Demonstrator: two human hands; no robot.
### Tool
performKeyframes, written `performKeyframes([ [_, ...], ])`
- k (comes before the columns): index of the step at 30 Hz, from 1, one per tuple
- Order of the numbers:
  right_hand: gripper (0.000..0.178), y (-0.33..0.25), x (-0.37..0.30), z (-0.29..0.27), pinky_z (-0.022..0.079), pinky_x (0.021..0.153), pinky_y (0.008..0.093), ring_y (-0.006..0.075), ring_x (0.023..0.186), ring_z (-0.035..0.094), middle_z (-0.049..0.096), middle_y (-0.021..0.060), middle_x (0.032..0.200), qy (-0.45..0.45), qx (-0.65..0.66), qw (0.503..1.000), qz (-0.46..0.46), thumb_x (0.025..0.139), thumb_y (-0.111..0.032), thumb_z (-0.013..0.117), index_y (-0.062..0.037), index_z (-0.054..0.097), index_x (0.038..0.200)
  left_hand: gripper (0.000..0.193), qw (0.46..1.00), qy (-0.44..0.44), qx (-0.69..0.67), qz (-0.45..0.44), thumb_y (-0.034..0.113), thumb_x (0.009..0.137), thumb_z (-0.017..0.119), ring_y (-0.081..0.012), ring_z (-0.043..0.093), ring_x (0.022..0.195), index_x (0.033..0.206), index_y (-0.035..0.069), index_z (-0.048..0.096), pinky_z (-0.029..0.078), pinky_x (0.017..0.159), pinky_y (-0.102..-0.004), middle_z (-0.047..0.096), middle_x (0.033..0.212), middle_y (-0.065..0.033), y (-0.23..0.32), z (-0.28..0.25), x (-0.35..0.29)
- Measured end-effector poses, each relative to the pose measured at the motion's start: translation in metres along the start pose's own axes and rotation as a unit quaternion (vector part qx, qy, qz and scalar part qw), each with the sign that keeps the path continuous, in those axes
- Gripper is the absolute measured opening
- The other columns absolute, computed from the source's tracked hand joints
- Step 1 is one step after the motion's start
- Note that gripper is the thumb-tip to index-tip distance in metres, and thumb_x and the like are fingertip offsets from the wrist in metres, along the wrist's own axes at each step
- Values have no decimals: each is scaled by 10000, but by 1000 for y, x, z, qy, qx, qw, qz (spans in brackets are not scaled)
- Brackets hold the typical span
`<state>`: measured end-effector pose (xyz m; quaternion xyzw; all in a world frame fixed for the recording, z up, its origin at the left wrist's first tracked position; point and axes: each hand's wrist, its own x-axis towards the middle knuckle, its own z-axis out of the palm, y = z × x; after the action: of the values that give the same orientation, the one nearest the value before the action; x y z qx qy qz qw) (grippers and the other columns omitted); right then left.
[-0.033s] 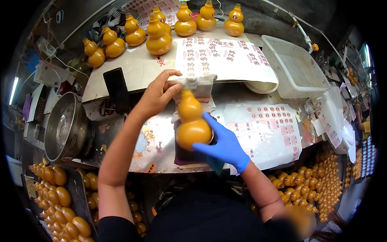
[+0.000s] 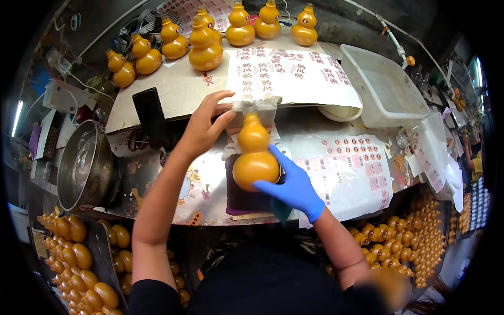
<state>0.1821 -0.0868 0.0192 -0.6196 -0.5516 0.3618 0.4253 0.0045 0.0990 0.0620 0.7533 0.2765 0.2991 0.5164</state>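
A glossy yellow-brown gourd-shaped bottle hangs over the middle of the bench, its neck pointing away from me. My right hand, in a blue glove, grips its lower bulb from the right, thumb at the near side. Just beyond the neck is a grey cloth draped over a block-like support. My bare left hand is to the left of this cloth, thumb and fingers apart, with nothing visible in it. Beneath the bottle lies a dark pad.
Several finished-looking gourd bottles line the back. A printed white sheet and a sticker sheet lie on the bench. Around them are a black phone, a metal basin and a translucent plastic tub. More gourds crowd both sides below.
The gourd bottle has shifted slightly right and away from me in my right hand, and sits straighter. My left hand has drawn slightly to the left.
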Motion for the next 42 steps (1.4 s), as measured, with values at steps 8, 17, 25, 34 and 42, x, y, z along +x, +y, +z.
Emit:
performKeyframes([
  [8,810,20,7,6,506,888,308,173,1026,624,612,147,1216,50,45,998,16,746,-311,814,-29,432,1402,990,970,50,198,131,275,621,881,-376,380,1311,1430,72,347,311,1099,-444,361,1416,-199,-47,73,-95],
  [17,789,-1,5,21,514,907,379,333,1079,625,578,212,1252,149,-72,985,-40,752,-448,767,-33,465,1351,904,976,61,205,50,56,706,775,-379,322,1351,1444,39,254,257,1128,-428,335,1436,-209,-51,84,-94],
  [25,512,42,-71,-21,503,914,380,329,1106,608,590,162,1265,231,-57,971,3,848,-280,686,-108,545,1309,841,945,140,274,111,-4,688,763,-321,399,1288,1422,81,364,296,1091,-398,406,1388,-153,-39,111,-88],
  [34,406,149,-183,-150,528,828,401,310,1000,637,589,121,1265,335,-405,827,200,929,-301,535,-132,548,1298,838,954,159,234,101,-3,715,753,-306,401,1285,1439,74,338,302,1086,-403,389,1392,-147,-42,117,-91],
  [42,286,155,-225,-87,445,625,238,87,709,552,631,10,880,571,151,774,229,840,-246,735,-33,635,1004,805,951,157,241,109,38,760,747,-294,407,1279,1446,87,328,312,1077,-389,388,1392,-148,-46,119,-89],
])
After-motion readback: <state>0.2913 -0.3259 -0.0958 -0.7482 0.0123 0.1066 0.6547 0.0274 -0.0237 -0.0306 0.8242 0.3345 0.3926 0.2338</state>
